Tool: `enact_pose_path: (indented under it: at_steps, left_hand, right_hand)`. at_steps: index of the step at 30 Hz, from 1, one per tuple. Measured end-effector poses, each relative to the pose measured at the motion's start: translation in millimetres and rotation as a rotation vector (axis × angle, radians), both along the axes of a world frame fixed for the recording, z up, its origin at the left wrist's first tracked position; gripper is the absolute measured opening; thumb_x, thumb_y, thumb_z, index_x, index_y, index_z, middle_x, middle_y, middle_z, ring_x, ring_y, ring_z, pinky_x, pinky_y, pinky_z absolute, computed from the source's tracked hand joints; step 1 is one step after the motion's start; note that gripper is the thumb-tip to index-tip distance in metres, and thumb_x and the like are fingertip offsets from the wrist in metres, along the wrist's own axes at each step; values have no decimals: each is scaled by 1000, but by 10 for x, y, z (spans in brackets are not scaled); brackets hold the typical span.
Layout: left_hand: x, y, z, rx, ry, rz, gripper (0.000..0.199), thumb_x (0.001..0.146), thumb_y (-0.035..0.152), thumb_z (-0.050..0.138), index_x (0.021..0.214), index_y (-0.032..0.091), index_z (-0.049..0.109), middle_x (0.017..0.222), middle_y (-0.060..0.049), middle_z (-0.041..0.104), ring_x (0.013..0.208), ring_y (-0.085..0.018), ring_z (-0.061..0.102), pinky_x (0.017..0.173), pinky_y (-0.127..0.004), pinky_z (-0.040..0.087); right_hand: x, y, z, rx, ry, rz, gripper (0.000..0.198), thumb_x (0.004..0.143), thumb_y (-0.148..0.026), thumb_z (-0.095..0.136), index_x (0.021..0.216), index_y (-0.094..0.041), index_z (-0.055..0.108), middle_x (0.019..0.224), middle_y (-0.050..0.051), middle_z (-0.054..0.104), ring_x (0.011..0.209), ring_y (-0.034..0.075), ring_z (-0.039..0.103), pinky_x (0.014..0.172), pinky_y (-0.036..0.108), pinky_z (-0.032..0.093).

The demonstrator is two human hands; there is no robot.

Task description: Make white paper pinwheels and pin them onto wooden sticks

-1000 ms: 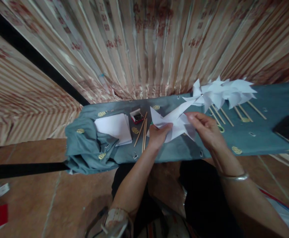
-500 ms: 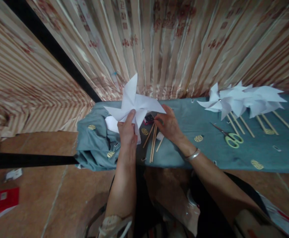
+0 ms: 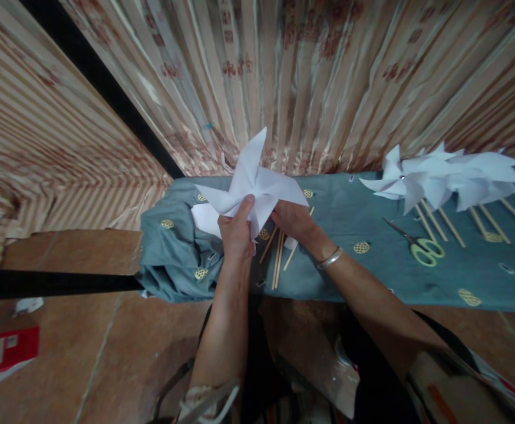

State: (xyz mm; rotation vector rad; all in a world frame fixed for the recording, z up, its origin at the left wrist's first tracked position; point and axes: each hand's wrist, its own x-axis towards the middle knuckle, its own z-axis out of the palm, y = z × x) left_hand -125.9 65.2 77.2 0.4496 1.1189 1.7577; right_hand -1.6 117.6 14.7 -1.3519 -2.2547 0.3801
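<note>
the paper pinwheel (image 3: 264,187) is resting in the hands at the middle of the frame, above the blue-green cloth (image 3: 346,218), its blades fanning out. the left hand (image 3: 236,232) is pinching it: the thumb is pressing on the front near the centre, the fingers are lying hidden behind the paper. the right hand (image 3: 293,222) is sitting just beneath the right blade; its fingertips are being hidden, so what they are gripping, if anything, cannot be told.

no fastener is showing at the centre. in judgement, the step in hand is the holding of gathered folds, and the next move is calling for steady thumb pressure there while the right hand is working; a slackening thumb could be letting the blades spring loose.

wooden sticks (image 3: 277,262) are lying just below the hands. at the right of the frame, scissors (image 3: 426,252) are lying below a row of pinwheels (image 3: 465,176).
</note>
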Motion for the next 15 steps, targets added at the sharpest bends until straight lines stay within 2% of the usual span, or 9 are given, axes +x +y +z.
enact_pose_path:
  at_steps: [6,15]
  left_hand:
    - [39,-6,17,18,-37,6,29,63,18,84,90,12,75,87,-7,79,95,-23,75,89,-33,60]
    - [50,-6,23,-1,-57,10,29,61,18,85,88,13,76,84,-6,79,93,-23,75,90,-34,60]
  right_hand:
    - [-44,-3,22,-34,-8,-28,31,96,-24,46,119,-22,66,119,12,73,129,31,53,117,49,29]
    - [-143,47,73,-72,-71,-61,31,96,-15,43,114,-20,68,108,13,76,119,30,61,111,46,38]
